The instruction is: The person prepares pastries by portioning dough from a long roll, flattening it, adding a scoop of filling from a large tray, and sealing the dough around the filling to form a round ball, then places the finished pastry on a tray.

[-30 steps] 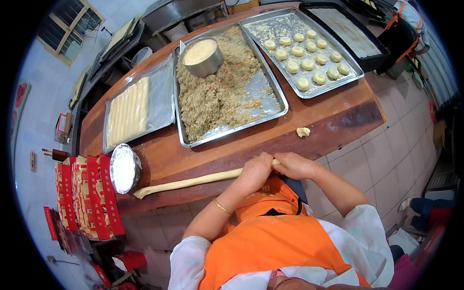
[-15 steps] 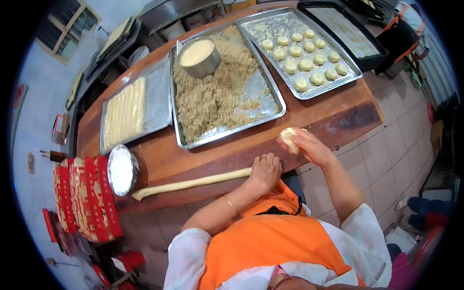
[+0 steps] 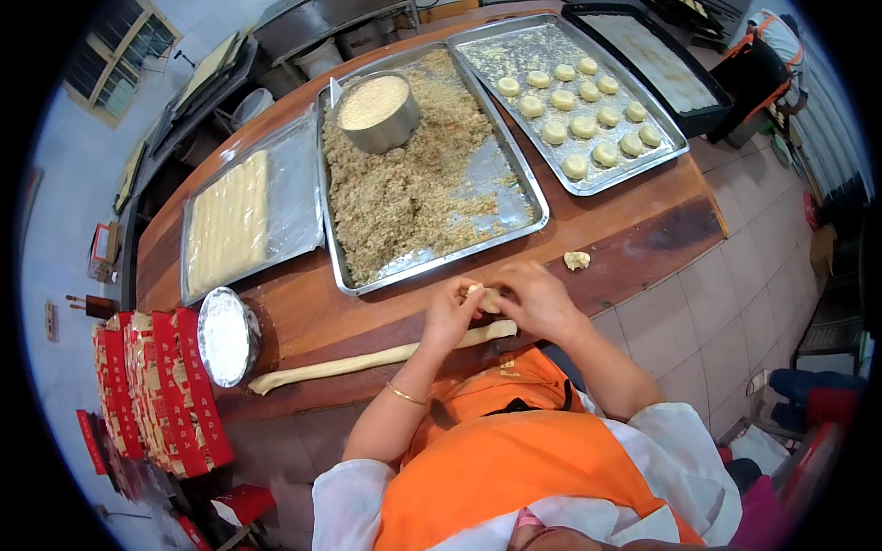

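Observation:
My left hand [image 3: 450,312] and my right hand [image 3: 537,298] meet above the table's near edge. Between their fingertips is a small piece of pale dough [image 3: 490,298], partly covered by the fingers. Just below them, a long dough rope [image 3: 367,362] lies along the near edge, its right end close under my right hand. To the right of my hands, a rough dough lump [image 3: 577,261] rests on the wood.
A bowl of white powder [image 3: 228,338] stands left. Behind lie a tray of dough strips [image 3: 299,234], a tray of crumbly brown filling [image 3: 404,202] with a metal pot [image 3: 378,115] in it, a tray of round dough pieces [image 3: 671,147] and a black tray [image 3: 703,115].
My right hand has set a dough lump on the table and moved left. My left hand has lifted off the rope's right end, and both hands now hold a small dough piece.

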{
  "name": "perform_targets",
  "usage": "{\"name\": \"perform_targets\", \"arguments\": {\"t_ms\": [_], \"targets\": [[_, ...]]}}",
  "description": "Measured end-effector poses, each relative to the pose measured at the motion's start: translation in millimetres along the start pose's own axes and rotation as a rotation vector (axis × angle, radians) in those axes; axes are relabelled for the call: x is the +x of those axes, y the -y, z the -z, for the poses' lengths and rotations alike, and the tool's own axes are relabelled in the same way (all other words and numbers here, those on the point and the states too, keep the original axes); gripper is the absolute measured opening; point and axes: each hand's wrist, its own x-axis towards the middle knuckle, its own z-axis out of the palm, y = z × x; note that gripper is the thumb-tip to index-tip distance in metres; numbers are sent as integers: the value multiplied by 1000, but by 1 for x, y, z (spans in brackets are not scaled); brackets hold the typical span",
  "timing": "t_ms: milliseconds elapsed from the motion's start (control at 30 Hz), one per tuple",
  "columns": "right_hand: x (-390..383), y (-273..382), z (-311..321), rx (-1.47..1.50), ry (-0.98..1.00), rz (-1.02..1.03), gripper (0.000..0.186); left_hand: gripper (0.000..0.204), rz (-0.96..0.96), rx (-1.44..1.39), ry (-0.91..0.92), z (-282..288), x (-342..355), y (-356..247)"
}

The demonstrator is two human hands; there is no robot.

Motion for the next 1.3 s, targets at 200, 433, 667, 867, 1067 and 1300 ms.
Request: {"name": "perform_targets", "arguments": {"t_ms": [200,433,667,867,1067,1300], "targets": [[-32,-51,60,-423,-163,-288,28,18,15,-46,71,-23,5,-16],[-38,-81,55,-70,-181,-263,32,17,-270,553,-34,-64,19,-12],[-30,-101,42,-246,-131,-224,20,18,-249,681,-52,-63,23,4],[-28,-35,54,163,-58,-196,19,14,-130,562,-65,-55,20,5],[-37,-37,13,-5,129,-78,32,15,-335,777,-98,-55,23,-10],[-41,-27,76,220,-276,-359,41,30,-630,834,-35,-108,71,-20]]}}
